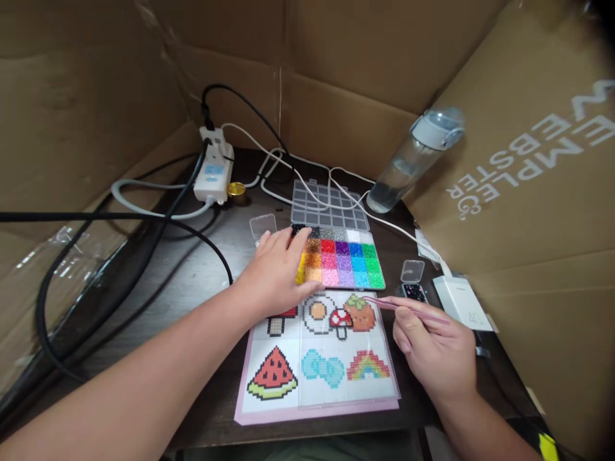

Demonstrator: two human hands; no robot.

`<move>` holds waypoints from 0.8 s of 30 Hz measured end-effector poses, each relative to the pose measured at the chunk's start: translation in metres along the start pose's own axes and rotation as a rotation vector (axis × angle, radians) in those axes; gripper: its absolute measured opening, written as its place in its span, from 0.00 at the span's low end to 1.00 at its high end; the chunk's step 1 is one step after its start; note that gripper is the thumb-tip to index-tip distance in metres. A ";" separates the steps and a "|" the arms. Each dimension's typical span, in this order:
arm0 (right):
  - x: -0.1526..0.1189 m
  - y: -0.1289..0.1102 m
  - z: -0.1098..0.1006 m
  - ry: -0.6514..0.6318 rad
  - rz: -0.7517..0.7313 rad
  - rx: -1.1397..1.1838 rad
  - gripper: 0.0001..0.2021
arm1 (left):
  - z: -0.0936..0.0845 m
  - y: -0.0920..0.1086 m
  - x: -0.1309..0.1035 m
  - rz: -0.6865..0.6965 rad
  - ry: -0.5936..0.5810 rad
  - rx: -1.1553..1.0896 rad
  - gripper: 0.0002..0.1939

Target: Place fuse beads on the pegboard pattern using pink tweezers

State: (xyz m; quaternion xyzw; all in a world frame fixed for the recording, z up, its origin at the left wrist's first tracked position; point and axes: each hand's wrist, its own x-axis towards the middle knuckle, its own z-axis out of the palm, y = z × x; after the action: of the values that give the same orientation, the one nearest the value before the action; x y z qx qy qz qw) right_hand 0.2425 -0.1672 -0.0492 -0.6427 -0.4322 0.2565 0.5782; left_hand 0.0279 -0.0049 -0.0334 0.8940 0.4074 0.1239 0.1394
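Observation:
My left hand (276,269) lies with spread fingers over the left side of a bead box (353,259), its thumb by the front edge. The box holds small beads sorted by colour in many compartments. In my right hand (435,349) is a pair of pink tweezers (408,307), pointing left. Their tips are at the top of an orange fruit design (360,314) on the pattern sheet (324,400). A clear pegboard seems to cover the sheet's right part. Other designs there include a watermelon slice (273,378), a blue bow (323,368) and a rainbow (368,366).
Behind the box lies its open clear lid (330,205), crossed by white cables. A water bottle (410,163) leans at the back right. A power strip (214,168), a gold cup (236,192), a white charger (462,304) and a small bead case (413,291) are around. Cardboard walls enclose the table.

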 end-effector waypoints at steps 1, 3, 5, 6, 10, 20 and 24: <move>0.008 -0.005 0.002 0.009 -0.028 0.014 0.10 | 0.000 0.000 0.000 -0.005 -0.002 -0.005 0.46; 0.028 -0.017 0.007 0.048 -0.097 0.024 0.10 | -0.001 0.000 -0.001 -0.017 -0.003 -0.017 0.47; 0.048 -0.029 0.017 0.075 -0.152 0.025 0.10 | -0.001 0.000 -0.001 -0.018 -0.002 -0.022 0.47; 0.057 -0.033 0.023 0.087 -0.163 0.015 0.10 | -0.001 0.000 -0.001 -0.016 -0.003 -0.023 0.47; 0.081 -0.035 0.049 0.124 -0.165 -0.008 0.10 | -0.002 0.001 -0.001 -0.026 -0.019 -0.018 0.48; 0.075 -0.002 0.075 0.069 -0.096 -0.059 0.12 | 0.002 -0.002 -0.004 -0.022 0.001 -0.017 0.47; 0.078 0.000 0.075 0.011 -0.043 -0.058 0.13 | 0.005 -0.003 -0.004 -0.016 0.022 -0.010 0.47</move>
State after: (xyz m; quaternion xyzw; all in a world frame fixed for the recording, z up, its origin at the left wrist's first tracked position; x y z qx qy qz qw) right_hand 0.2184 -0.0617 -0.0511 -0.6513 -0.4498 0.2278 0.5671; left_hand 0.0253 -0.0068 -0.0396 0.8886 0.4154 0.1347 0.1405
